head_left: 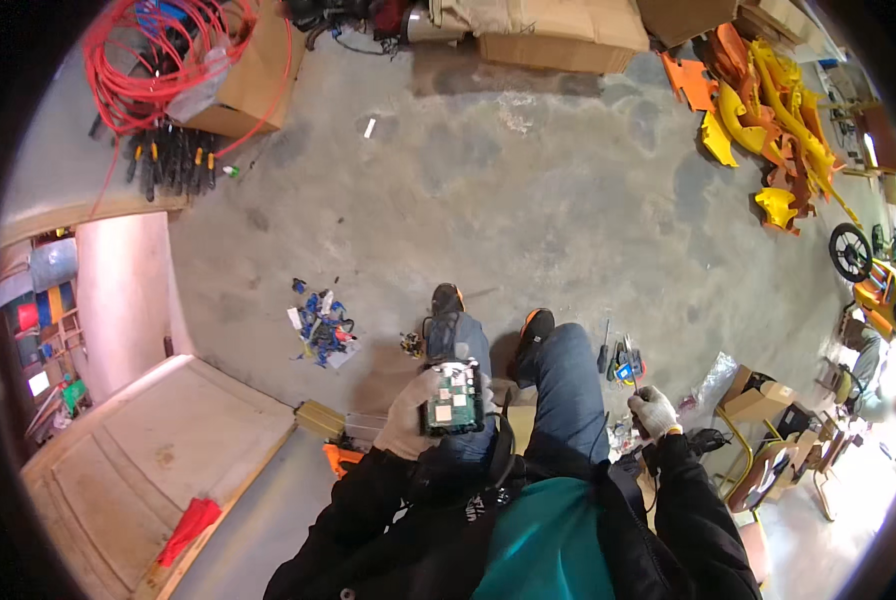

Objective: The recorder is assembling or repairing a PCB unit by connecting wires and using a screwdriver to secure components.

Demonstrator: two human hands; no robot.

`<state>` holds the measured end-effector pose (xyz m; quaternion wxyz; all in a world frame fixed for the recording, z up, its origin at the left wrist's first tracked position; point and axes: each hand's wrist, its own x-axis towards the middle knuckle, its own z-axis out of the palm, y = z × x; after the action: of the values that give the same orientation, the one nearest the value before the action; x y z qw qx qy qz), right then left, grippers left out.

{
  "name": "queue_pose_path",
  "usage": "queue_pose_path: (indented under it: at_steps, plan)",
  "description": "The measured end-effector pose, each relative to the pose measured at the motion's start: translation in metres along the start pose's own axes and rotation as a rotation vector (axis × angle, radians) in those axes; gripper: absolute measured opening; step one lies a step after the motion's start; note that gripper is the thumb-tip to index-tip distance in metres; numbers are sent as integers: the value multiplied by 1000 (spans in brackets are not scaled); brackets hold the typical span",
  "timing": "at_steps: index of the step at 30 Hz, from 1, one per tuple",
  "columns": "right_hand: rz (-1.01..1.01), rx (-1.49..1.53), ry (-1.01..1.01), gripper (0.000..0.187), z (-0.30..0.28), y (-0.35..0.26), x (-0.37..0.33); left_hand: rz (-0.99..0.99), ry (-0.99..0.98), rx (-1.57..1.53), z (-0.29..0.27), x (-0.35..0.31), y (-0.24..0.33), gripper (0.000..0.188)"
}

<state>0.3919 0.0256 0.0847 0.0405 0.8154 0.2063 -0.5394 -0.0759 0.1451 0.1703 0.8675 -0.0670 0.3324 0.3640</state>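
Note:
In a pale work glove, my left hand grips a green circuit board with silvery square chips, set in a dark housing. It is held over my left leg with the chip side up. My right hand, gloved too, is out to the right of my right knee with its fingers closed. Whatever those fingers hold is too small to name. Just beyond it several hand tools with dark and blue handles lie on the floor. Small loose parts are beside that hand, partly hidden by my sleeve.
A heap of blue connectors and wires lies left of my feet. Red cable coils rest by a cardboard box at far left. Yellow and orange plastic panels are piled far right. An opened small carton stands right.

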Motion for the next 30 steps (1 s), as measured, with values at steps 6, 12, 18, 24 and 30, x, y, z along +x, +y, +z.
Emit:
queue_pose_path:
  at_steps: [6, 12, 18, 24, 30]
  plan:
    - [7, 99, 69, 32, -37, -9, -120, 78, 73, 87, 125, -62, 61, 65]
    - [-102, 521, 209, 29, -62, -25, -218, -8, -250, 71, 241, -79, 105, 56]
    - [-170, 731, 264, 24, -69, -25, -255, 44, -442, 259, 317, -67, 121, 60]
    - [-401, 796, 529, 28, -105, -34, -279, 65, -651, 390, 371, -66, 116, 70]
    - [-613, 840, 765, 18, -164, -84, -348, 28, -708, 415, 421, -72, 77, 80]
